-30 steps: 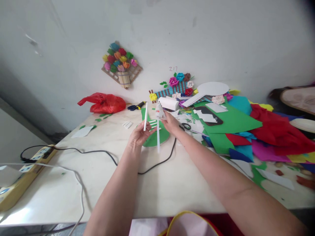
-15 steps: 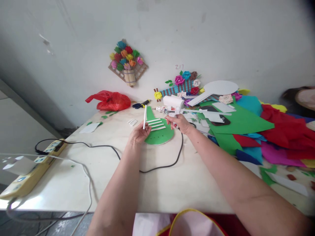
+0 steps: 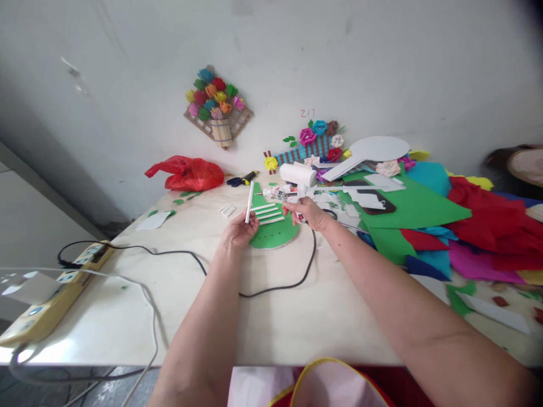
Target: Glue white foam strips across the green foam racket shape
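Observation:
My left hand [image 3: 241, 229] is closed on a thin white strip [image 3: 250, 202], which it holds upright. In my right hand [image 3: 306, 212] is a hot glue gun [image 3: 282, 193], its nozzle pointing left toward the strip. Below both hands a green guitar-like cutout [image 3: 278, 236] lies on the table, with several white strips [image 3: 267, 213] lying across it. A few short white pieces [image 3: 227, 210] rest on the table left of the cutout. The glue gun's black cord [image 3: 278, 288] runs down and leftward over the table.
A yellow power strip [image 3: 55, 294] lies at the left edge. Toward the wall are a red plastic bag [image 3: 190, 174] and dark scissors with yellow [image 3: 244, 179]. Coloured sheets [image 3: 424, 212], a white cutout [image 3: 377, 150] and a phone [image 3: 375, 203] crowd the right side.
The glue gun has shifted left, bringing its nozzle nearer the upright white strip. My left hand still holds that strip in nearly the same place.

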{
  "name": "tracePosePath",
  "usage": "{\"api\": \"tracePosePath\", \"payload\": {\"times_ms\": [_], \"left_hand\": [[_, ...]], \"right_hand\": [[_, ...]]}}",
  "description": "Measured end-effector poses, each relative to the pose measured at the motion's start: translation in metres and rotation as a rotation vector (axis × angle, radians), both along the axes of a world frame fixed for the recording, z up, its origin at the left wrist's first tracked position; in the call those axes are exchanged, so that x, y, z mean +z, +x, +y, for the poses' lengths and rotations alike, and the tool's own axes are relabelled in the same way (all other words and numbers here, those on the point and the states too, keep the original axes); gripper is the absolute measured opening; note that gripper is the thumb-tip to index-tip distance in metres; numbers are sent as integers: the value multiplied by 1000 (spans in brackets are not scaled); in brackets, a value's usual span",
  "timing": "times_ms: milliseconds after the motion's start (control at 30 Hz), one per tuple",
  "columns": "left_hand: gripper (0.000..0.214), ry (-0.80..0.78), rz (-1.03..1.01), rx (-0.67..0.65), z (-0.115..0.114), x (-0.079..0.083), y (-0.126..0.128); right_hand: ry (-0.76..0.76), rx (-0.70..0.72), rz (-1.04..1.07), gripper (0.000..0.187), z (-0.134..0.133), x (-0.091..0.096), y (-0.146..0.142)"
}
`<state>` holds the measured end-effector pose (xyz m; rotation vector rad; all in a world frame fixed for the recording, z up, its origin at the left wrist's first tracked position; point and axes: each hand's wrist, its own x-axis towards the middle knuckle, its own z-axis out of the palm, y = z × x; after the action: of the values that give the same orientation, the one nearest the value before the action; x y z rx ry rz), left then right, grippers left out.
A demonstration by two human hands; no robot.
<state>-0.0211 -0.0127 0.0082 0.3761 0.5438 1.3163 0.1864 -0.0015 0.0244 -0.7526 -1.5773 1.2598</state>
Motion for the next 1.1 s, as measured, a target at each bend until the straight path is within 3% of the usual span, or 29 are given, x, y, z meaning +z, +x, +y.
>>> {"api": "tracePosePath", "payload": {"times_ms": [133,267,433,633,733,867,1100], "left_hand": [[10,6,56,13,1,0,1],[4,91,275,200,4,0,0],[16,258,666,478,8,-1,-1],[11,498,1132,657,9,-1,9],[3,606,1160,652,5,0,16],[11,688,1097,580,1,1,24],[13,776,1162,474,-1,2,31]], "right_hand": [[-13,7,-13,33,-1,0,0],[-23,-3,63,30,0,0,1],[-63,-183,272,27,9,-4,3],[-114,-358,345,24,17,-7,-2],[-140,-381,379,24,18,-4,-6],[-204,-413,446,25,16,0,-11],[-230,-467,464,29,17,0,-15]]}}
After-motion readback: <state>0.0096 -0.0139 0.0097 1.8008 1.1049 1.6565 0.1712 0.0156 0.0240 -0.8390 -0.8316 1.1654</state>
